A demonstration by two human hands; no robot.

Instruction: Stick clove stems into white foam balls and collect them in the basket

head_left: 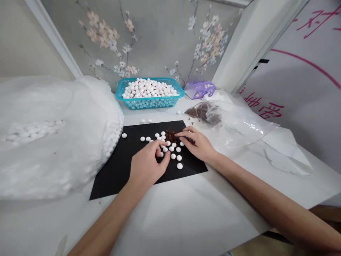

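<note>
My left hand (147, 161) is over a black sheet (114, 174), its thumb and index finger apart beside several small white balls (172, 149). The index fingertip is next to one ball; whether it touches it I cannot tell. My right hand (198, 144) has its fingers stretched out and spread, with the fingertips at a small pile of brown, twig-like bits (171, 135). That pile lies near the back edge of the sheet, just behind the balls. No item shows in the grip of either hand. More balls lie scattered towards the sheet's left side.
A teal basket (149, 104) heaped with white balls stands at the back. To the left bulges a large translucent bag (53, 149) of white balls. A clear plastic bag with brown bits (205, 113) and a purple packet (200, 89) are at the right back.
</note>
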